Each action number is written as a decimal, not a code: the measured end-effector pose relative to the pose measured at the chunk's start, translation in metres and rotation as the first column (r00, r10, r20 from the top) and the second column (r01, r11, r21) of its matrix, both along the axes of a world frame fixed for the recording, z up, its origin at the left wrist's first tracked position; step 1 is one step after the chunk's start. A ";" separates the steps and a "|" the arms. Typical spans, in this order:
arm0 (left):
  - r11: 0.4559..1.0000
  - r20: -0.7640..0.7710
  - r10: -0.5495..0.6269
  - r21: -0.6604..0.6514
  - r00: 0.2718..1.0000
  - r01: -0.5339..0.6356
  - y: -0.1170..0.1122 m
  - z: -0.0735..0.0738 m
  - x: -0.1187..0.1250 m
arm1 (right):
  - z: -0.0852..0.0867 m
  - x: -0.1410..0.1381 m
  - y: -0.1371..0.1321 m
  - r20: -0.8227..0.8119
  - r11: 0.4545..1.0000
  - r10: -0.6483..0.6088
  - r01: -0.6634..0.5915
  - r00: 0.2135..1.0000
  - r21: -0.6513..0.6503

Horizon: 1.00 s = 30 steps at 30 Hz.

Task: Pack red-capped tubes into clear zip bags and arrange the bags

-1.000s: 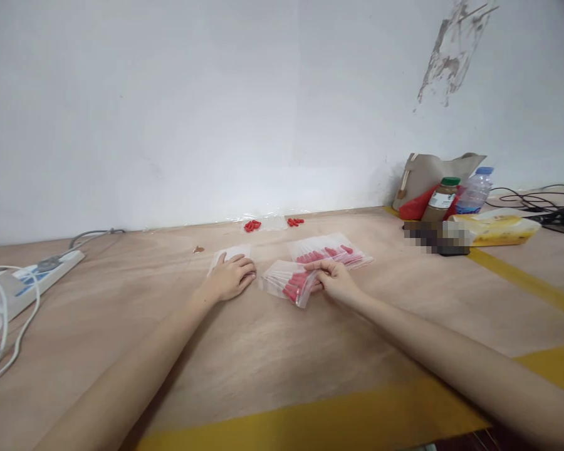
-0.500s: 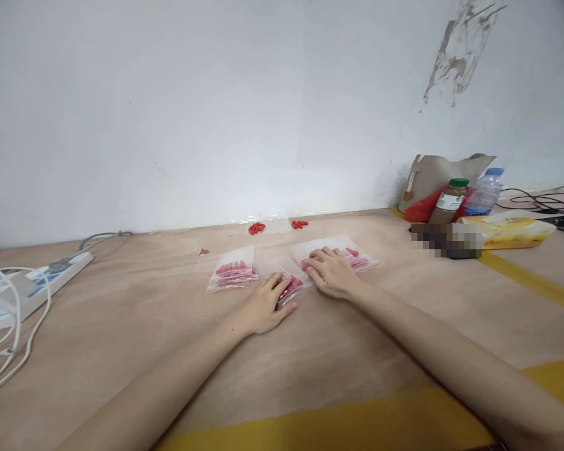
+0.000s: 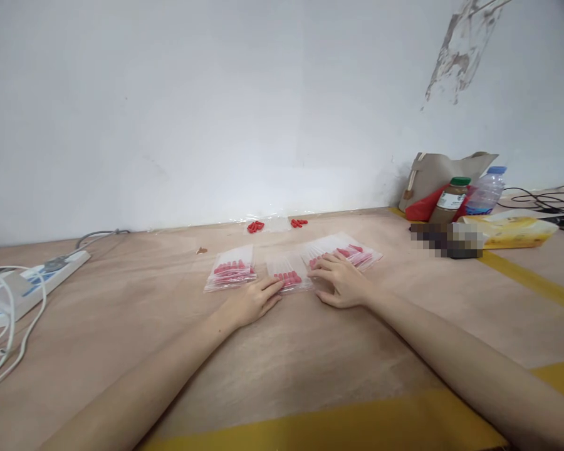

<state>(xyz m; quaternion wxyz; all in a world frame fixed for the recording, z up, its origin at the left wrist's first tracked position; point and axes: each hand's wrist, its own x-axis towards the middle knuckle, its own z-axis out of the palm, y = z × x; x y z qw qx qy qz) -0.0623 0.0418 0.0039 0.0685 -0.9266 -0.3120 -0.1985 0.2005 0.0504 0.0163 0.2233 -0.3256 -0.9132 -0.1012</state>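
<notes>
Between my hands lies a clear zip bag [image 3: 289,263] with several small red pieces in a row inside. My left hand [image 3: 254,300] rests at its lower left corner, fingers stretched out and touching its edge. My right hand [image 3: 341,280] lies with spread, slightly bent fingers over the near left part of a fanned stack of zip bags [image 3: 364,254], also holding red pieces; its thumb is on the table near the middle bag. Left of the middle bag is another stack of similar bags [image 3: 230,268]. The exact shape of the red pieces is too small to tell.
Two loose groups of red pieces [image 3: 255,227] lie by the wall beside clear plastic. A white power strip [image 3: 59,275] with cables is at left. At right stand a beige bag [image 3: 444,168], a green-capped bottle [image 3: 451,200], a blue-capped bottle [image 3: 489,191] and a yellow packet [image 3: 514,232].
My left hand has drawn back left off the middle bag, which now lies flatter with its red pieces in view. My right hand has shifted slightly right and toward me.
</notes>
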 end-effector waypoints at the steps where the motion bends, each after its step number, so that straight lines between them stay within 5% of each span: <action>1: 1.000 -0.018 -0.008 0.023 1.000 0.008 0.001 -0.001 -0.003 | 0.001 0.000 0.000 0.029 0.999 0.033 -0.033 0.999 0.003; 8: 0.981 0.025 -0.003 0.192 1.000 -0.001 0.015 -0.012 -0.010 | -0.012 -0.014 0.017 0.172 0.967 0.086 -0.124 0.981 0.221; 16: 0.856 -0.122 -0.004 0.512 0.993 0.067 0.021 -0.012 -0.013 | -0.024 -0.021 0.024 0.095 0.845 0.108 -0.142 0.990 0.516; 30: 0.855 -0.177 0.079 0.518 0.981 0.025 0.015 -0.003 -0.009 | -0.020 -0.021 0.021 0.147 0.802 0.065 -0.139 0.987 0.581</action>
